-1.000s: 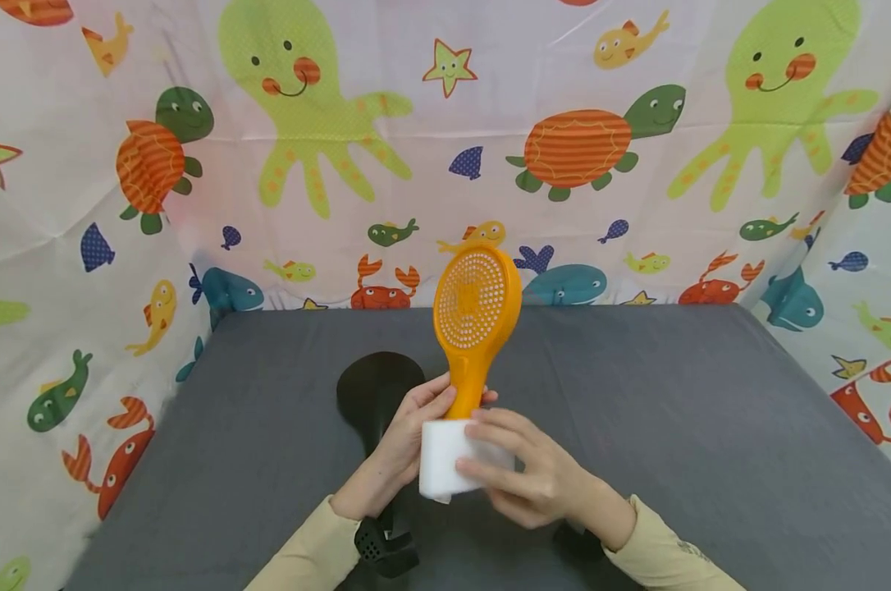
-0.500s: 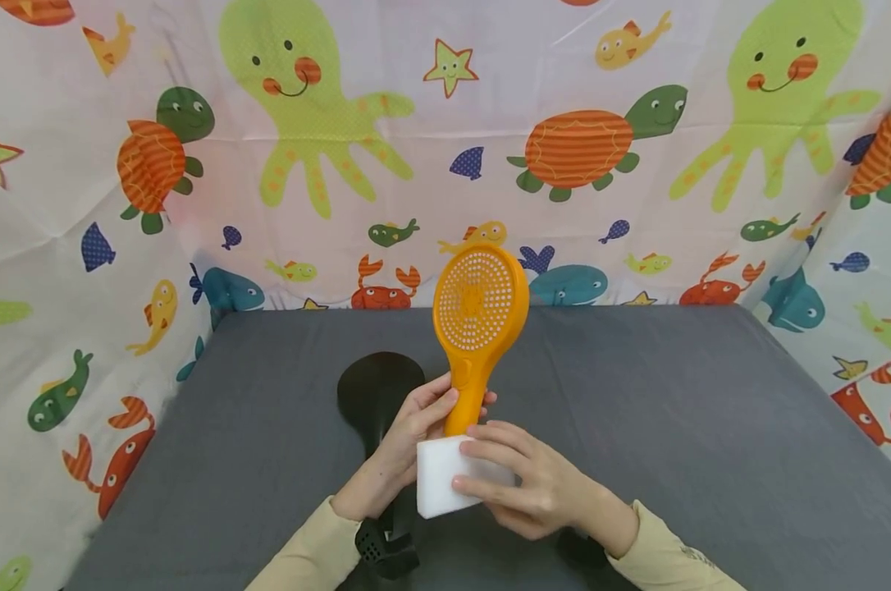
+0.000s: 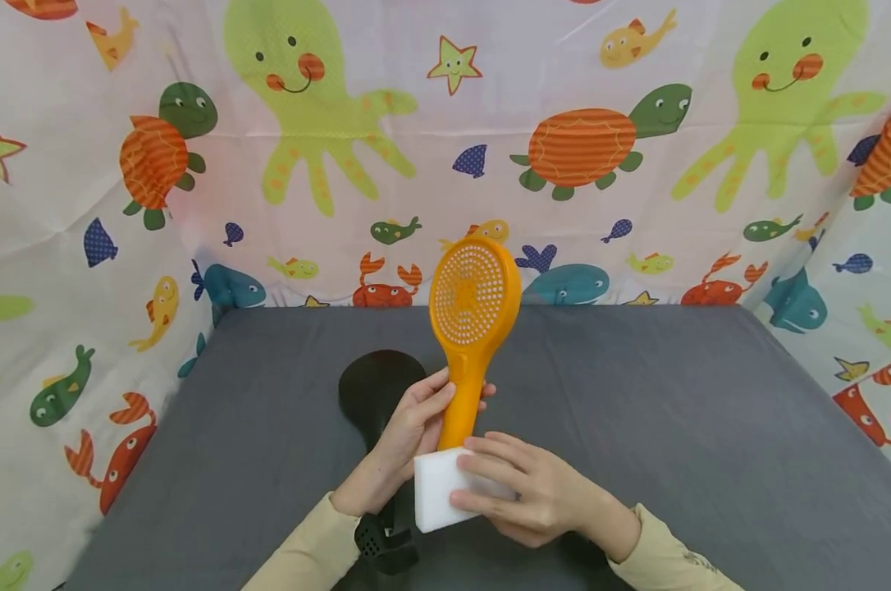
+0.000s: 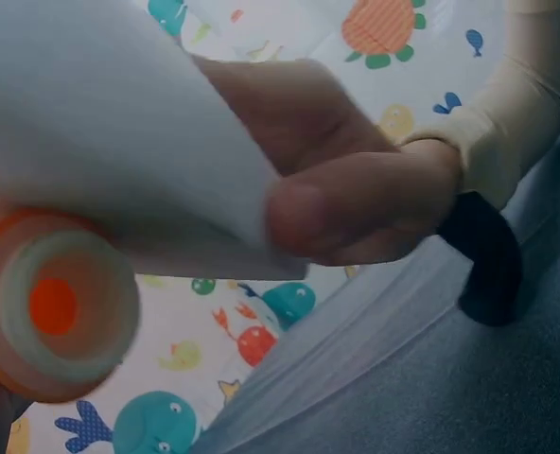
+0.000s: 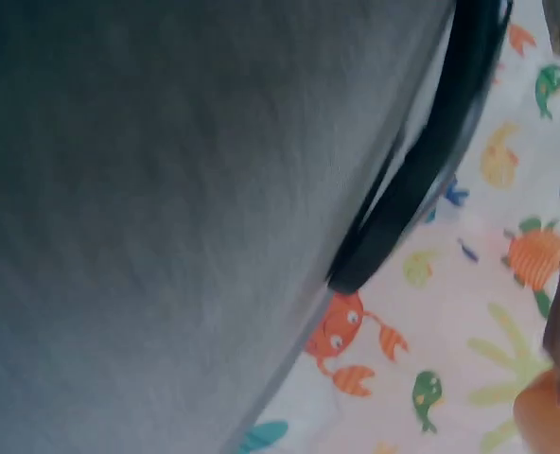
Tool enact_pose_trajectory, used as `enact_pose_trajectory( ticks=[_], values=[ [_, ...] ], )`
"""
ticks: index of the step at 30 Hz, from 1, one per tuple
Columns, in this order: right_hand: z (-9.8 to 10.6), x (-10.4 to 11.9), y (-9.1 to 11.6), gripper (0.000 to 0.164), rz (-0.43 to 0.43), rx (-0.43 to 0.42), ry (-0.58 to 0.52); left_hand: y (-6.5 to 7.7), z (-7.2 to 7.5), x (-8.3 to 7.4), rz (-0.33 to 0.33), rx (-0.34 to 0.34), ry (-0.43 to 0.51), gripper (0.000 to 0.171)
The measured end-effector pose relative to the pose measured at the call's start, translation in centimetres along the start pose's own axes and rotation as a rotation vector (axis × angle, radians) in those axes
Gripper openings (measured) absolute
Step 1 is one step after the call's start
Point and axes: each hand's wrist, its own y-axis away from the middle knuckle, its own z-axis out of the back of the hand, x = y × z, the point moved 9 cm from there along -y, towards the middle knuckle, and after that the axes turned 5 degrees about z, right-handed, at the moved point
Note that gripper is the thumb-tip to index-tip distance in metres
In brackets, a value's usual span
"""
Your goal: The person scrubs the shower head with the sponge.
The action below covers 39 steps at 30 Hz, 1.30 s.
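Note:
An orange handheld shower head point(image 3: 473, 300) stands nearly upright, its face of white nozzles towards the head camera. My left hand point(image 3: 404, 435) grips its handle, thumb in front and fingertips showing on the far side. My right hand point(image 3: 523, 491) holds a white block-shaped sponge point(image 3: 438, 488) at the lower end of the handle, covering it in the head view. In the left wrist view, the hollow end of the handle point(image 4: 67, 307) shows beside the white sponge point(image 4: 119, 142), and the right thumb presses on the sponge's edge.
On the grey-covered table point(image 3: 637, 410), a black rounded thing with a narrow stem point(image 3: 379, 390) lies behind the left hand. A black strap device point(image 3: 386, 546) sits at the left wrist. A sea-animal printed curtain point(image 3: 431, 180) encloses the back and sides.
The right hand and sponge have slid down along the shower head's handle, uncovering more of it. The left hand keeps its grip, and the head has tipped slightly.

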Motion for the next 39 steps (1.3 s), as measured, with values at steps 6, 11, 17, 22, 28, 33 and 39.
enact_pose_trajectory(
  ticks=[6, 11, 17, 22, 28, 33, 39],
  values=[
    [1.5, -4.4, 0.9, 0.033, -0.244, -0.141, 0.123, 0.0, 0.7, 0.4, 0.034, -0.095, 0.006, 0.036],
    [1.4, -4.6, 0.7, 0.033, -0.294, -0.140, 0.112, 0.0, 0.8, 0.6, 0.041, -0.100, -0.004, 0.031],
    [-1.5, -0.1, 0.2, 0.038, -0.019, 0.140, 0.015, -0.1, 0.0, 0.4, 0.039, -0.013, 0.042, 0.034],
    [-0.6, -1.9, 0.3, 0.038, -0.087, 0.050, 0.193, 0.2, 0.2, 0.4, 0.049, -0.085, -0.009, 0.039],
    [0.3, -2.6, -0.1, 0.034, -0.157, -0.056, 0.233, 0.4, 0.4, 0.0, 0.037, -0.139, -0.036, 0.043],
    [-1.7, 0.5, 0.0, 0.042, 0.014, 0.161, 0.110, 0.1, -0.5, -0.3, -0.017, -0.001, 0.009, 0.046],
    [0.5, -2.1, 0.0, 0.040, -0.090, 0.035, 0.253, 0.1, -0.4, -0.5, -0.041, -0.067, -0.042, 0.042]
  ],
)
